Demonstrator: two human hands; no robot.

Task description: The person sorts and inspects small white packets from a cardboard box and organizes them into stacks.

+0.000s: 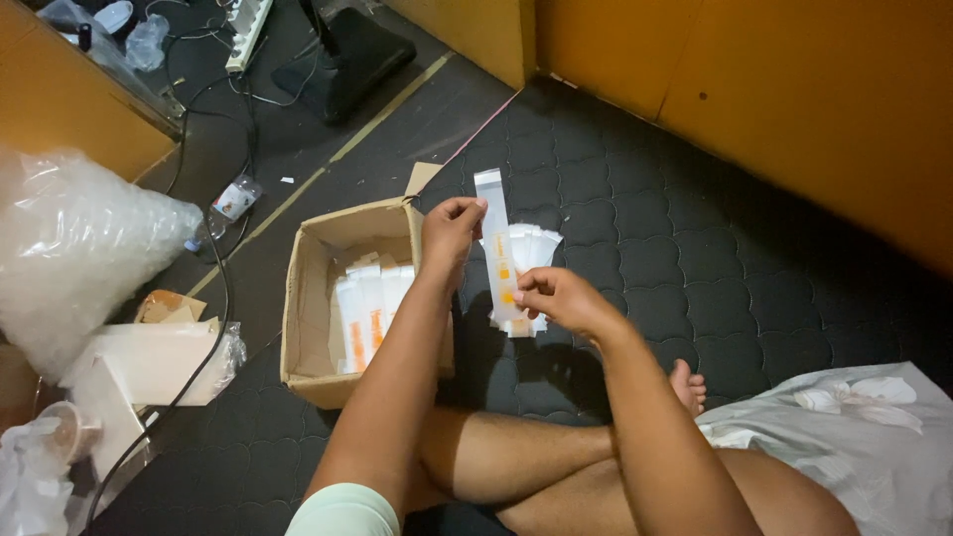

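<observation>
Left hand (452,226): fingers pinched shut on top of long white paper sleeve (499,253), narrow, flat, orange mark near lower half, held upright above floor. Right hand (558,296): fingertips closed on sleeve's lower part, just above its bottom end. Fanned stack of like sleeves (531,260) directly behind. Cardboard box (310,308): open, brown, flaps out, just left of hands; more white sleeves with orange marks inside. Quilted dark mat (675,248) beneath. Clear plastic bag (79,248), crinkled, far left.
</observation>
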